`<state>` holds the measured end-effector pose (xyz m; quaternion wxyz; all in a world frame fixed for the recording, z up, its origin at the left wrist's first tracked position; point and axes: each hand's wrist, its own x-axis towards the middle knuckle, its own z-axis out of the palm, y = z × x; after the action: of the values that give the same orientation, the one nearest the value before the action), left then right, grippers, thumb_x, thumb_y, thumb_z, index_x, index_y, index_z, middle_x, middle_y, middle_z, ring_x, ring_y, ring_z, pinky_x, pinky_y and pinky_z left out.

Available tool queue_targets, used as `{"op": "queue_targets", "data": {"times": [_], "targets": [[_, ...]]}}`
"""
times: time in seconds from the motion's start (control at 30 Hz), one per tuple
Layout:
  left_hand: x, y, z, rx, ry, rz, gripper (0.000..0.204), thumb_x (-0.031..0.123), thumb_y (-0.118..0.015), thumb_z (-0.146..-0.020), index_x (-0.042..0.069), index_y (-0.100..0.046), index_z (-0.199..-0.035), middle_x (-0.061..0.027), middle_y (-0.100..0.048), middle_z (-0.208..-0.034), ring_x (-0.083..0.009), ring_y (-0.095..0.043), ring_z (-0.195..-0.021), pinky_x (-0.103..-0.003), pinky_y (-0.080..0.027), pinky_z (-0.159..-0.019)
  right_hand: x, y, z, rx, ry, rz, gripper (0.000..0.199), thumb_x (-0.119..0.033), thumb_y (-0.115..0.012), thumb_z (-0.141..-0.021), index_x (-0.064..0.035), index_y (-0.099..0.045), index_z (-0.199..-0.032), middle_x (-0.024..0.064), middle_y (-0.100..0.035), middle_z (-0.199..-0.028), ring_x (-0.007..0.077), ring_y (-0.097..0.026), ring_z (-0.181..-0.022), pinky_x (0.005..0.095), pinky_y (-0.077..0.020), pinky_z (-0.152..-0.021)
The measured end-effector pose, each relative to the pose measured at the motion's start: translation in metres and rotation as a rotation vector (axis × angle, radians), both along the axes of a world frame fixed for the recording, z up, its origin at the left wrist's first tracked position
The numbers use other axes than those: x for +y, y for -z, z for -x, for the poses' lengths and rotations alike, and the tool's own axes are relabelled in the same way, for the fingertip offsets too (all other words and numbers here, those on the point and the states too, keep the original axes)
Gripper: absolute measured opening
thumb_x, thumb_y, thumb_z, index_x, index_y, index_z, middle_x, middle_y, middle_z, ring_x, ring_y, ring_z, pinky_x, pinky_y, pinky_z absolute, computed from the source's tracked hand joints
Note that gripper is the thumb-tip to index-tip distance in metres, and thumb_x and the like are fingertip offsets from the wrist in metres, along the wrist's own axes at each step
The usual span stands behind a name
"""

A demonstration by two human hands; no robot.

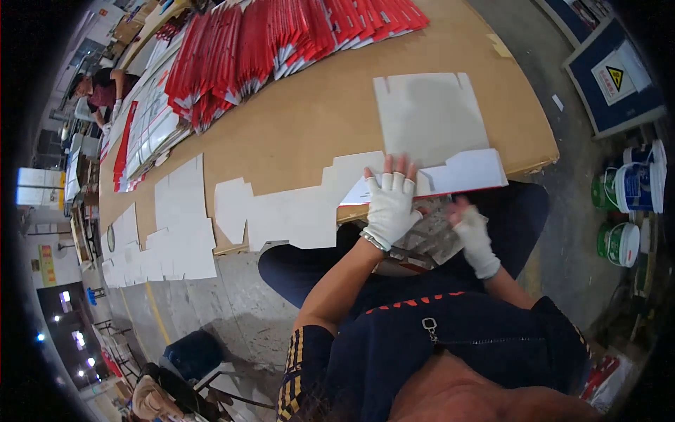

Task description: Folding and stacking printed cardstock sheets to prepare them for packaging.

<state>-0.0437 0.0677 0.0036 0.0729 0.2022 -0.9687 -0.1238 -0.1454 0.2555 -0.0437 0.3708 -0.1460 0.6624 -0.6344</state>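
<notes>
A white die-cut cardboard sheet point(432, 119) lies at the table's near edge, its front part folded over into a white flap point(464, 171) with a thin red edge. My left hand point(391, 207), in a white fingerless glove, rests flat on the flap with its fingers spread. Just off the table edge, over my lap, is my right hand point(475, 239) in a matching glove. It is apart from the cardboard, and motion smears its fingers. Left of my left hand lies another white cardboard blank point(292, 214), with cut notches and tabs.
A long row of red folded cartons point(281, 42) stands across the table's far side. More flat blanks point(176, 239) overhang the left edge. Buckets point(619, 245) and a blue board point(612, 77) stand on the floor at right. A person point(105, 91) works at far left.
</notes>
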Motion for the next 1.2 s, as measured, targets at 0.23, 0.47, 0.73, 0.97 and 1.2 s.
{"op": "queue_targets", "data": {"times": [0.23,0.47,0.73,0.97,1.2], "targets": [[0.03,0.003,0.01,-0.018,0.105,0.049,0.096,0.047,-0.066,-0.072,0.0,-0.023,-0.145,-0.0167,-0.019,-0.153,-0.0355,-0.014,-0.142,-0.067,-0.005,-0.107,-0.041,-0.005,0.001,0.126,0.256,-0.024,0.018,-0.012,-0.062,-0.088,0.0005,-0.063,-0.1,-0.0016,-0.062,-0.092,0.0077,-0.054,-0.079,0.0285,-0.0467,-0.071],[0.027,0.011,0.013,-0.17,0.078,-0.191,0.093,0.047,-0.071,-0.066,0.003,-0.034,-0.139,-0.0195,-0.042,-0.138,-0.0319,-0.032,-0.134,-0.05,-0.02,-0.111,-0.058,0.004,0.058,1.663,-0.051,-0.009,0.032,-0.011,-0.054,-0.089,0.0027,-0.055,-0.118,0.0238,-0.056,-0.12,0.0374,-0.054,-0.112,0.0465,-0.0413,-0.097],[0.003,0.019,-0.139,-0.009,-0.101,0.198,0.065,0.013,-0.052,-0.077,-0.001,-0.035,-0.137,-0.0181,-0.033,-0.145,-0.0315,-0.029,-0.137,-0.047,-0.022,-0.112,-0.094,-0.035,0.099,1.752,-0.485,-0.208,0.047,-0.008,-0.041,-0.087,-0.0087,-0.048,-0.134,0.0083,-0.044,-0.141,0.0266,-0.041,-0.13,0.0446,-0.0306,-0.108],[-0.062,-0.003,-0.163,0.435,-0.067,-0.224,0.02,0.003,-0.065,-0.069,0.004,-0.066,-0.089,-0.0099,-0.061,-0.091,-0.0283,-0.057,-0.087,-0.039,-0.049,-0.077,-0.1,-0.025,0.117,1.616,-0.564,-0.096,0.048,-0.001,-0.042,-0.084,-0.0051,-0.048,-0.132,0.0124,-0.048,-0.136,0.0297,-0.046,-0.125,0.0419,-0.0345,-0.105],[-0.062,0.016,-0.12,0.425,-0.501,-0.067,0.02,0.014,-0.066,-0.074,0.007,-0.064,-0.093,-0.0101,-0.058,-0.093,-0.0294,-0.057,-0.087,-0.043,-0.046,-0.07,-0.087,-0.031,0.104,1.373,-0.388,-0.031,0.069,0.004,-0.047,-0.072,-0.0047,-0.038,-0.14,0.0151,-0.042,-0.14,0.0317,-0.041,-0.128,0.0429,-0.0314,-0.108]]}}
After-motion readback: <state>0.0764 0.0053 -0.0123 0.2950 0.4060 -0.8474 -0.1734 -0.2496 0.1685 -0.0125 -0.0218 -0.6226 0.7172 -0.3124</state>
